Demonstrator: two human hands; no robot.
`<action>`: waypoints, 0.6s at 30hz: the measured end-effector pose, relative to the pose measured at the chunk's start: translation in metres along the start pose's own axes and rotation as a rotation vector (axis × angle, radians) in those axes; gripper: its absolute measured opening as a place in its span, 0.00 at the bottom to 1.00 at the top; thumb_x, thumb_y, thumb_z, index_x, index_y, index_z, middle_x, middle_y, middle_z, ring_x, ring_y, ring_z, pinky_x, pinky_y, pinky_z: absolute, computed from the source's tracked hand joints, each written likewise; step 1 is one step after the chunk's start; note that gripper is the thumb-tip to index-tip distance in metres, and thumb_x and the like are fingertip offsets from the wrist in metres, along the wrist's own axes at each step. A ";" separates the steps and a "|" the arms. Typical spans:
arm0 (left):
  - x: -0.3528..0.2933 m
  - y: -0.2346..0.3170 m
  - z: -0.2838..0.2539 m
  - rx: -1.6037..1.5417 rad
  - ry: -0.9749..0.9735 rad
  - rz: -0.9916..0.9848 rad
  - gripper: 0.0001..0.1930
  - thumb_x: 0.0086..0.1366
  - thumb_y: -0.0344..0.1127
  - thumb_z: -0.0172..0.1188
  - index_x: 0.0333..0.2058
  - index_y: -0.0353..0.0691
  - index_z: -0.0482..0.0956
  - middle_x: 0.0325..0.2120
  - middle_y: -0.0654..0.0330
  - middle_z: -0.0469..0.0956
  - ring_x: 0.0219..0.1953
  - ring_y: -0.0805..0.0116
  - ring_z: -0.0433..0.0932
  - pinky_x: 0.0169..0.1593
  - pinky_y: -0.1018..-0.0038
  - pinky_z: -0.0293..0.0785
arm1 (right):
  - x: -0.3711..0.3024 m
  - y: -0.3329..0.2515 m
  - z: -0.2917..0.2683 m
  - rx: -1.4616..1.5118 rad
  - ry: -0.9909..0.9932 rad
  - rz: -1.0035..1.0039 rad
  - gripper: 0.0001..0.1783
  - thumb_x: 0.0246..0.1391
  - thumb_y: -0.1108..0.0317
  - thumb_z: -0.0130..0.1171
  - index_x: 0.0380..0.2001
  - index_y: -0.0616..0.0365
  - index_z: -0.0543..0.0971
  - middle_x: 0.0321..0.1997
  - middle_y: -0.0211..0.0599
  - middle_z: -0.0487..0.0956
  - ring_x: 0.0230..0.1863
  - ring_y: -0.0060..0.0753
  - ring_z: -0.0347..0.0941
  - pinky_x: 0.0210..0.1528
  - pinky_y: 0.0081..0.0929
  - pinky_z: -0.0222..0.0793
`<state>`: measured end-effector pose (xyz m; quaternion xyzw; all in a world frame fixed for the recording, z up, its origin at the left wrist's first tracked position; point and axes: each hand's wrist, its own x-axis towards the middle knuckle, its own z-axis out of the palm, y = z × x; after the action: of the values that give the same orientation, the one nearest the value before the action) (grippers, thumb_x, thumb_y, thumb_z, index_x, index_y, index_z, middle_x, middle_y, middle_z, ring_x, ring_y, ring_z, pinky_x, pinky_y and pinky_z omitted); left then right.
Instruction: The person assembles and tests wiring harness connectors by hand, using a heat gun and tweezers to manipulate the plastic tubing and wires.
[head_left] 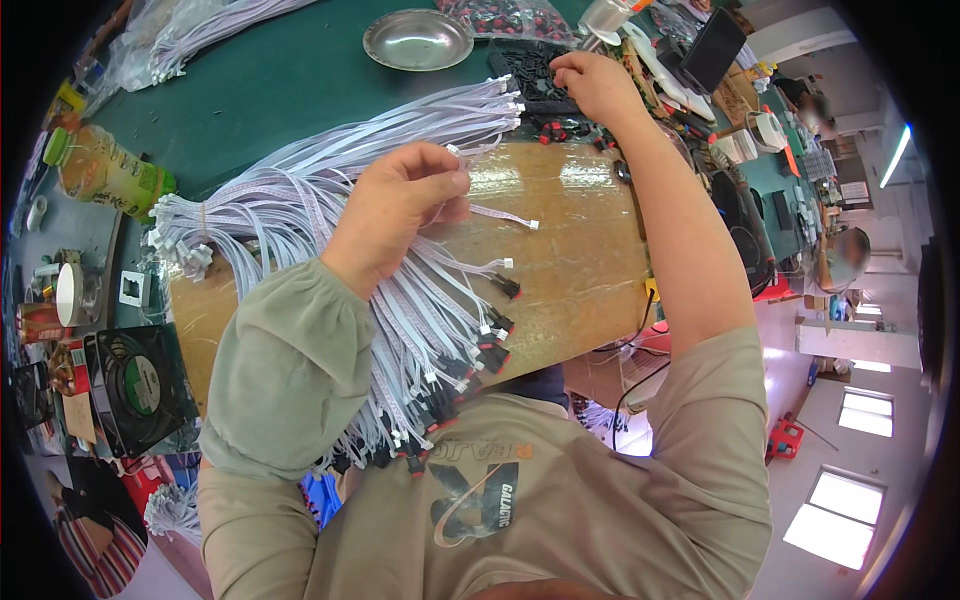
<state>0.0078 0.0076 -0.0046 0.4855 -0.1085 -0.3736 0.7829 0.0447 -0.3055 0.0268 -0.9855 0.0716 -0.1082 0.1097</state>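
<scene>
My left hand (405, 205), in a grey sleeve cover, pinches a thin white ribbon cable near its end. A small white connector (454, 151) pokes out above the fingertips. Under that hand spreads a bundle of white ribbon cables (290, 195), many with white plugs. The cable ends toward my body carry black housings (490, 355), some with red parts. At the far side my right hand (600, 88) has its fingers closed together over a black tray (545, 104) of small black pieces. Whatever those fingertips hold is too small to make out.
A brown board (570, 230) lies on the green table (290, 80). Behind stand a metal dish (418, 40) and a bag of red and black parts (510, 18). At left are a green-capped bottle (110, 170) and a black fan (138, 385). Tools crowd the right edge.
</scene>
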 end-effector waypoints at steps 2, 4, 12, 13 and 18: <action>0.001 -0.003 -0.002 -0.017 -0.011 0.022 0.06 0.60 0.30 0.61 0.36 0.38 0.75 0.29 0.64 0.77 0.28 0.75 0.77 0.34 0.82 0.70 | -0.004 -0.003 -0.004 0.065 -0.021 0.049 0.15 0.57 0.63 0.54 0.44 0.57 0.80 0.36 0.33 0.83 0.35 0.26 0.78 0.40 0.25 0.72; 0.002 -0.003 -0.002 -0.008 -0.008 0.027 0.06 0.60 0.29 0.61 0.36 0.38 0.75 0.29 0.64 0.77 0.28 0.75 0.77 0.34 0.81 0.71 | -0.013 -0.016 -0.014 0.212 0.026 0.060 0.15 0.58 0.64 0.53 0.45 0.59 0.78 0.35 0.31 0.83 0.33 0.21 0.76 0.39 0.23 0.72; -0.002 0.000 0.001 -0.028 0.026 0.010 0.07 0.60 0.28 0.61 0.36 0.37 0.75 0.29 0.63 0.77 0.29 0.74 0.77 0.36 0.78 0.75 | -0.079 -0.097 -0.049 0.551 -0.297 -0.111 0.12 0.56 0.66 0.56 0.42 0.57 0.80 0.33 0.33 0.82 0.33 0.25 0.76 0.39 0.24 0.72; -0.003 0.002 0.002 -0.015 0.023 -0.003 0.07 0.60 0.28 0.61 0.36 0.37 0.75 0.30 0.63 0.77 0.29 0.74 0.77 0.36 0.78 0.75 | -0.082 -0.101 -0.051 0.522 -0.325 -0.143 0.12 0.56 0.66 0.55 0.42 0.57 0.80 0.33 0.34 0.82 0.33 0.27 0.77 0.40 0.25 0.72; -0.001 -0.002 0.001 -0.004 0.015 0.020 0.07 0.60 0.28 0.62 0.36 0.37 0.75 0.31 0.64 0.77 0.29 0.75 0.77 0.36 0.78 0.76 | -0.086 -0.110 -0.055 0.457 -0.262 -0.261 0.12 0.55 0.66 0.56 0.40 0.58 0.80 0.33 0.38 0.82 0.35 0.34 0.79 0.40 0.27 0.72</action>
<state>0.0054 0.0072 -0.0052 0.4855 -0.1069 -0.3622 0.7884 -0.0376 -0.1958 0.0877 -0.9416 -0.0968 -0.0067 0.3224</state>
